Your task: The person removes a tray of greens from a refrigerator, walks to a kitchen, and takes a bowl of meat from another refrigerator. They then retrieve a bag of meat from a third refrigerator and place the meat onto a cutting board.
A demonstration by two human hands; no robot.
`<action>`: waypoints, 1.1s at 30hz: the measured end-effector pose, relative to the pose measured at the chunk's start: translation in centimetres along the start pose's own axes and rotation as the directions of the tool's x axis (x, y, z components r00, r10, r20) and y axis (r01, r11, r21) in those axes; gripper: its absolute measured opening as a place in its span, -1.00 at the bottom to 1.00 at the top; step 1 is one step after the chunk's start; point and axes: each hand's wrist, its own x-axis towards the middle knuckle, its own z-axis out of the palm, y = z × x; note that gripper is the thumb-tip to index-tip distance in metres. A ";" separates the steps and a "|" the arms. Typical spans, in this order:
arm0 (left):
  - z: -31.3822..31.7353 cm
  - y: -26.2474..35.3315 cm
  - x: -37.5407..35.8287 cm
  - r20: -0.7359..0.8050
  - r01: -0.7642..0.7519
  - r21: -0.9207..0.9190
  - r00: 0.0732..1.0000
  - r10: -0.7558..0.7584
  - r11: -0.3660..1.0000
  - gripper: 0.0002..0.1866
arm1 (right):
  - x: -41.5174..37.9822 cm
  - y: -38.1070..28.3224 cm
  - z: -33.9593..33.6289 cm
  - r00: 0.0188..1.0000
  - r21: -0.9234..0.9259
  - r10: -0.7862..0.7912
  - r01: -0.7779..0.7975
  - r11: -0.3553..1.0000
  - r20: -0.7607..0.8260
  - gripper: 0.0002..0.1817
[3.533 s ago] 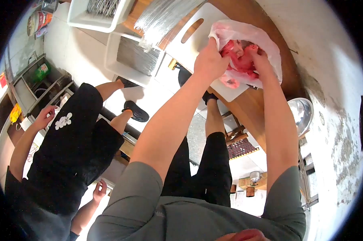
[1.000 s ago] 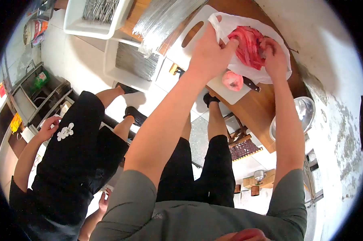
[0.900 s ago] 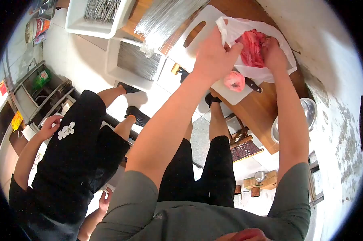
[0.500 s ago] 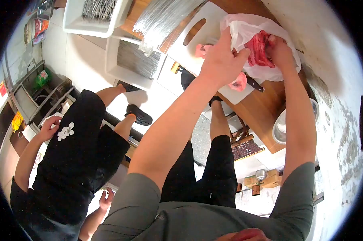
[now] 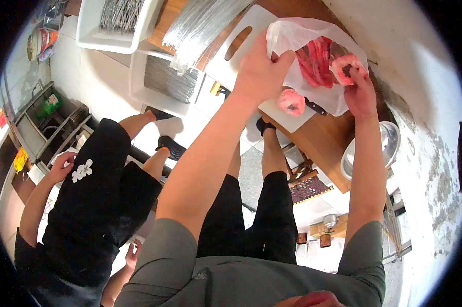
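Observation:
A white plastic bag (image 5: 292, 31) with red meat (image 5: 315, 61) inside lies open over the cutting board (image 5: 261, 21). My left hand (image 5: 261, 69) is closed on the bag's left edge. Between the fingers of my right hand (image 5: 360, 94) is a pink ring-shaped piece of meat (image 5: 345, 70), held over the right side of the bag. Another pink piece (image 5: 292, 102) lies on the board below the bag, beside a knife with a black handle (image 5: 316, 106).
Thin metal skewers in plastic (image 5: 205, 25) lie left of the board. Two white bins (image 5: 136, 38) hold more skewers. A metal bowl (image 5: 389, 146) stands at the table's right end, near the wall. Another person in black (image 5: 95, 199) is at the left.
My right hand has come up out of the meat in the bag with the pink piece in its fingers. My left hand and the bag have shifted slightly left in view.

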 end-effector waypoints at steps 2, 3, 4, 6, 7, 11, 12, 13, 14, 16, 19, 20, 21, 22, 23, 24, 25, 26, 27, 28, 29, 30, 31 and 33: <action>0.0 -0.2 0.0 0.001 -0.012 -0.035 1.000 0.012 0.999 -0.36 | 0.3 0.2 -0.2 1.000 -0.010 0.009 -0.008 1.000 0.021 -0.67; -0.1 0.2 -0.2 0.010 0.020 -0.036 1.000 -0.019 0.999 -0.36 | 0.2 0.2 0.3 1.000 0.003 -0.004 0.004 1.000 -0.009 -0.68; -0.2 0.4 -0.2 0.017 0.050 -0.037 0.999 -0.049 0.998 -0.35 | 0.2 0.2 0.6 0.999 0.016 -0.016 0.017 1.000 -0.037 -0.68; -0.2 0.1 -0.2 0.017 0.046 -0.110 0.999 -0.045 0.993 -0.34 | 0.2 0.4 0.4 0.995 -0.060 -0.003 -0.003 0.998 -0.099 -0.68; -0.2 -0.2 -0.1 0.015 0.044 -0.146 0.999 -0.042 0.988 -0.33 | 0.2 0.5 0.3 0.992 -0.096 0.002 -0.015 0.995 -0.129 -0.67; -0.1 -1.4 0.4 -0.035 0.058 -0.086 0.997 -0.062 0.995 -0.32 | -0.2 0.7 0.6 0.988 -0.140 -0.030 0.008 0.990 -0.153 -0.64; -0.3 -1.2 0.4 -0.050 0.063 -0.068 0.997 -0.066 0.996 -0.32 | -0.1 0.9 0.1 0.990 -0.165 -0.032 0.009 0.986 -0.137 -0.62; -0.4 -1.1 0.4 -0.064 0.069 -0.049 0.995 -0.072 0.996 -0.31 | -0.1 1.1 -0.2 0.992 -0.189 -0.034 0.010 0.982 -0.122 -0.59; -0.6 -1.3 0.6 -0.087 0.036 -0.049 0.995 -0.040 0.998 -0.36 | -0.5 0.8 0.6 0.984 -0.312 -0.106 0.057 0.948 -0.144 -0.56; -1.0 -1.8 1.3 -0.132 -0.026 -0.045 0.991 0.019 0.999 -0.45 | -2.6 -0.9 4.0 0.955 -0.542 -0.251 0.129 0.831 -0.158 -0.48; -2.6 1.4 0.7 0.039 0.225 -0.159 0.974 -0.222 0.961 -0.59 | -7.0 -1.6 8.2 0.978 -0.742 -0.206 0.119 0.660 -0.026 -0.41; -2.6 1.3 1.0 0.040 0.186 -0.190 0.983 -0.182 0.964 -0.62 | -7.9 -1.3 9.7 0.986 -0.778 -0.165 0.121 0.616 0.022 -0.42; -2.6 1.2 1.3 0.038 0.146 -0.219 0.989 -0.142 0.965 -0.64 | -8.3 -0.4 10.6 0.981 -0.785 -0.142 0.191 0.590 0.132 -0.42; -2.6 1.2 1.6 0.033 0.107 -0.246 0.994 -0.102 0.963 -0.66 | -8.7 1.2 11.1 0.964 -0.781 -0.115 0.262 0.566 0.241 -0.41; -2.7 1.4 1.7 0.040 0.101 -0.254 0.995 -0.094 0.962 -0.66 | -8.7 2.8 11.4 0.941 -0.838 -0.059 0.323 0.441 0.332 -0.40; -2.8 1.7 1.9 0.046 0.094 -0.260 0.995 -0.085 0.961 -0.66 | -8.3 4.7 11.4 0.911 -0.868 0.009 0.389 0.309 0.412 -0.39; -2.8 2.2 2.1 0.054 0.089 -0.265 0.996 -0.077 0.960 -0.66 | -7.5 7.1 11.0 0.875 -0.867 -0.008 0.481 0.132 0.484 -0.40; -3.0 3.0 2.1 0.077 0.102 -0.290 0.994 -0.083 0.952 -0.69 | -6.3 9.9 10.5 0.832 -0.832 -0.011 0.553 -0.050 0.554 -0.40; -3.1 4.3 2.1 0.102 0.119 -0.314 0.991 -0.091 0.942 -0.71 | -5.4 12.0 10.1 0.787 -0.766 0.001 0.601 -0.229 0.617 -0.40; -3.1 5.1 1.8 0.132 0.137 -0.337 0.986 -0.098 0.931 -0.72 | -4.7 13.2 10.0 0.760 -0.730 -0.037 0.607 -0.314 0.648 -0.40; -3.1 5.6 1.5 0.123 0.150 -0.300 0.985 -0.117 0.942 -0.73 | -4.0 14.0 9.9 0.731 -0.691 -0.074 0.601 -0.401 0.679 -0.39; -3.1 6.1 1.3 0.113 0.156 -0.265 0.985 -0.130 0.952 -0.73 | -3.3 14.8 9.6 0.695 -0.646 -0.108 0.584 -0.492 0.711 -0.39; -3.1 6.4 1.3 0.102 0.161 -0.231 0.985 -0.141 0.960 -0.74 | -3.1 16.1 8.7 0.722 -0.661 -0.086 0.571 -0.487 0.687 -0.36; -2.8 5.4 0.8 0.073 0.112 -0.273 0.993 -0.096 0.956 -0.74 | -3.1 16.8 8.3 0.754 -0.697 -0.109 0.530 -0.484 0.648 -0.33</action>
